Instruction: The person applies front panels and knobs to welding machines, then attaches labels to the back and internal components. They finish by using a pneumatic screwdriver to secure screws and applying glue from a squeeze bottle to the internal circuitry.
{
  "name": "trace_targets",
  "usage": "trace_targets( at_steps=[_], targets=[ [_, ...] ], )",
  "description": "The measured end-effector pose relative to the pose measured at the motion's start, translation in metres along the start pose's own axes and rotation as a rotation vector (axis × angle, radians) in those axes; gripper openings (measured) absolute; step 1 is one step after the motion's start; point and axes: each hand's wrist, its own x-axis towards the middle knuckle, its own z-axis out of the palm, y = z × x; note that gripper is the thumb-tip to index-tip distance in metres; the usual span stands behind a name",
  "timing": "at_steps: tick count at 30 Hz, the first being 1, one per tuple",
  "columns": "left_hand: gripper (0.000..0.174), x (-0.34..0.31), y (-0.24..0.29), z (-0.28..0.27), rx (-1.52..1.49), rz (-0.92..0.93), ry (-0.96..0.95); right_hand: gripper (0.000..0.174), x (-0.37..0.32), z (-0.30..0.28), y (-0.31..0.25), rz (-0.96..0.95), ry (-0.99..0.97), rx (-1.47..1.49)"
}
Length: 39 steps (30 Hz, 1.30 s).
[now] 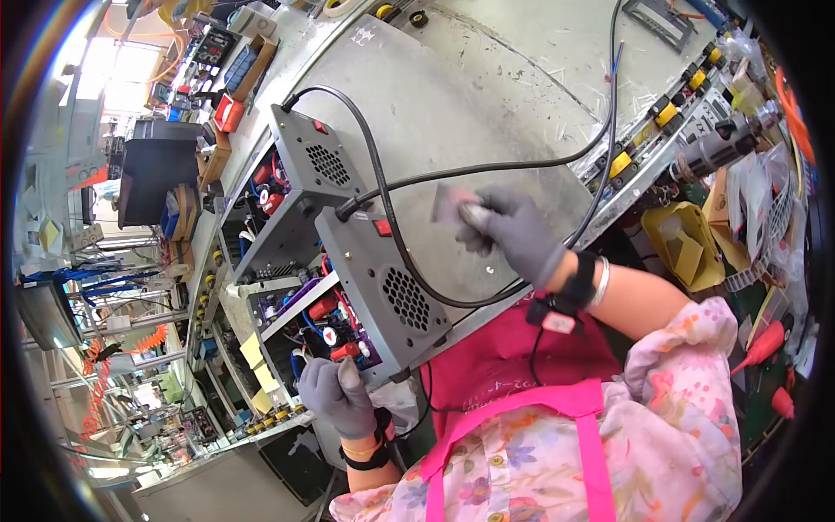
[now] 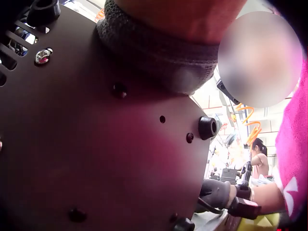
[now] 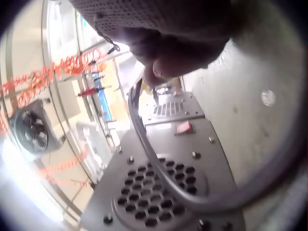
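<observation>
My gloved left hand has its fingers curled at the lower edge of the nearer grey metal case, beside a red component inside its open side. In the left wrist view the dark bottom plate with rubber feet fills most of the picture and hides those fingers. My gloved right hand pinches a small, thin, translucent piece, blurred, above the grey tabletop. A red switch and a honeycomb vent show on the case's panel.
A second grey case stands just beyond the first. Thick black cables loop from both cases over the tabletop, passing close to my right hand. Yellow-and-black rollers line the bench side. Another person is in the background.
</observation>
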Motion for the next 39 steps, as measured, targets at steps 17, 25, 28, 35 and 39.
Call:
trace_targets(
  at_steps=[17, 25, 28, 35, 39],
  targets=[
    [0.038, -0.002, 0.003, -0.002, 0.008, -0.051, -0.023, 0.012, 0.065, 0.025, -0.002, 0.293, -0.327, 0.009],
    [0.048, 0.0, 0.005, -0.001, 0.008, -0.058, -0.021, 0.021, 0.073, 0.041, 0.024, 0.338, -0.566, 0.17],
    [0.049, 0.0, 0.007, 0.0, 0.019, -0.072, -0.01, 0.023, 0.075, 0.045, 0.028, 0.351, -0.619, 0.2],
    [0.047, -0.001, 0.006, 0.0, 0.023, -0.075, 0.001, 0.026, 0.073, 0.056, 0.022, 0.34, -0.603, 0.178],
    [0.046, -0.002, 0.006, 0.0, 0.029, -0.074, 0.0, 0.026, 0.073, 0.055, 0.024, 0.361, -0.606, 0.214]
  ],
)
